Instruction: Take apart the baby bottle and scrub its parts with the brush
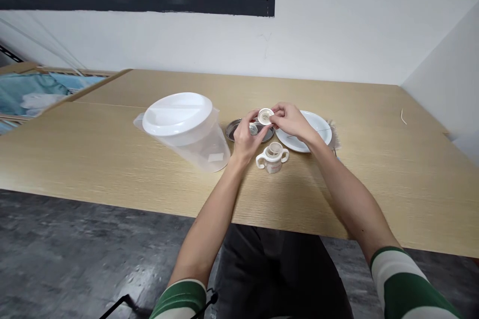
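Both of my hands hold a small white round lid above the table, its ringed face turned toward me. My left hand grips its left edge between thumb and fingers. The fingers of my right hand pinch its right side. A small clear round piece shows by my left palm; whether I hold it cannot be made out. Below my hands stands a two-handled baby cup, upright, with a clear rim at its top. Behind my left hand lies a round metal tray, partly hidden.
A large translucent pitcher with a white lid stands to the left. On the right is a white plate with a thin dark line across it, over a greyish fringed cloth. The wooden table meets a white wall.
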`<state>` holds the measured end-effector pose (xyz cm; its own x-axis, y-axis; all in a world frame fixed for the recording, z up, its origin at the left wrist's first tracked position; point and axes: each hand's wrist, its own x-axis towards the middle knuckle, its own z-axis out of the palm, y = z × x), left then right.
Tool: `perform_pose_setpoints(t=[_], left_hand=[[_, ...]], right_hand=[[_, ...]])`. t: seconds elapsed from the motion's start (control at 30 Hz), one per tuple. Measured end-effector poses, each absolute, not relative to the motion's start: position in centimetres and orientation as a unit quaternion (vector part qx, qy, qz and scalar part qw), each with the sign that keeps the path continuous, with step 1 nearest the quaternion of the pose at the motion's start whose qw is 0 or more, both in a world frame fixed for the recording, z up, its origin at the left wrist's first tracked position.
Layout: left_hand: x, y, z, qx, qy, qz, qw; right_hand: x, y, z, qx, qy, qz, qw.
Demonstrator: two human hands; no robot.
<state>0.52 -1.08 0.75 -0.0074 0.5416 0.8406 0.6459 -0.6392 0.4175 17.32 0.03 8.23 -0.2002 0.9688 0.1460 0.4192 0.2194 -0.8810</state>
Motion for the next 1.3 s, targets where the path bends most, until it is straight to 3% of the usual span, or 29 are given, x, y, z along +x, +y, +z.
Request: perform_pose_setpoints(t=[0.17, 0.43, 1.3], left_hand=[[0.6, -1.2, 0.7, -0.694, -0.418, -0.585, 0.034], [0.5, -1.5, 0.8, -0.714, -0.42, -0.56, 0.01], [0.8, -1.8, 0.9, -0.712, -0.398, -0.578, 0.0]], right_hand=[[17.7, -0.4, 8.9, -0.492, -0.701, 0.381, 0.348], [17.8, -0.5, 8.9, -0.489, -0.755, 0.269, 0.346], [17.0, -1.0, 9.3, -0.509, -0.711, 0.306, 0.377]])
